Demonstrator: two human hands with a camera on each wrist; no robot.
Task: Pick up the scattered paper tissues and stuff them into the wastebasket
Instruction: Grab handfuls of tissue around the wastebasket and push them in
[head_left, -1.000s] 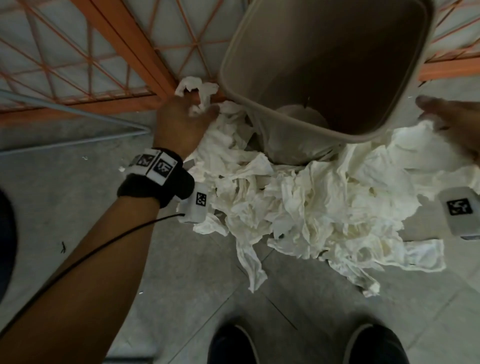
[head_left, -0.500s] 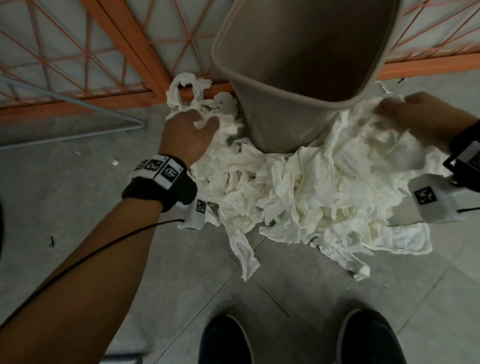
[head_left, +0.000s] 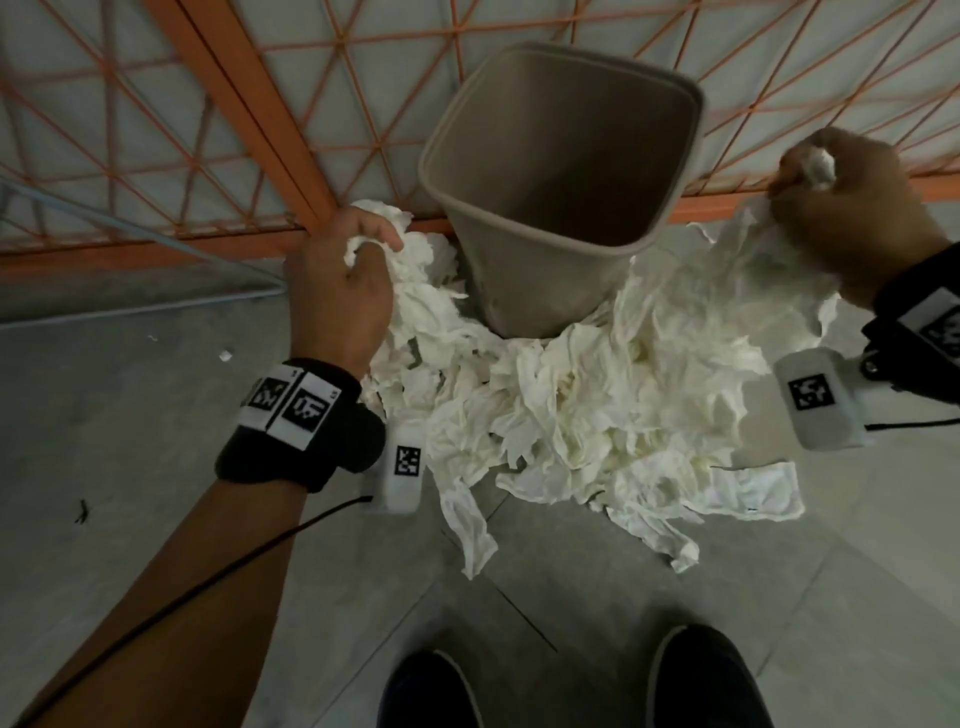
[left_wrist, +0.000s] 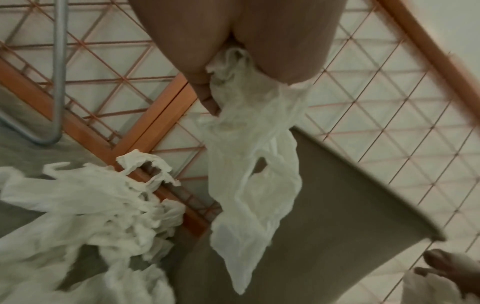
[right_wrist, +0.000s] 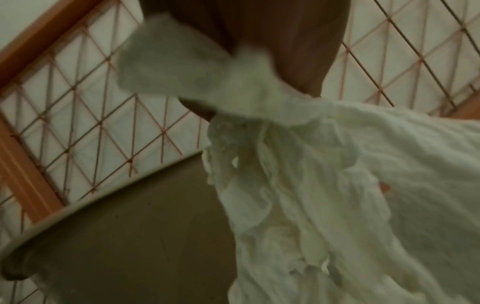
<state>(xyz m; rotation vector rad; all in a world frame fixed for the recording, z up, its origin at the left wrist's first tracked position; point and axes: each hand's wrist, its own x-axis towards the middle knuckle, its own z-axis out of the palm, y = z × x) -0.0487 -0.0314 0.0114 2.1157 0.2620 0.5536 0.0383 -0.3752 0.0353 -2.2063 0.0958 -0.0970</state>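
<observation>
A: Nearest the shoes (head_left: 701, 680)?
B: Crumpled paper tissues (head_left: 571, 415) heaped on the floor (head_left: 156, 415).
A: Each grip?
B: Left hand (head_left: 340, 283) clutches a tissue (left_wrist: 249, 164); right hand (head_left: 852, 208) clutches another bunch (right_wrist: 311, 164).
A: Beyond?
B: The beige wastebasket (head_left: 519, 270), against orange mesh fencing (head_left: 208, 104).

I see an orange wire-mesh panel (head_left: 156, 104) standing behind the work area on a grey tiled floor (head_left: 130, 415). A bent grey metal tube (left_wrist: 58, 72) lies at its base. Two dark shoes (head_left: 431, 691) show at the bottom edge.
</observation>
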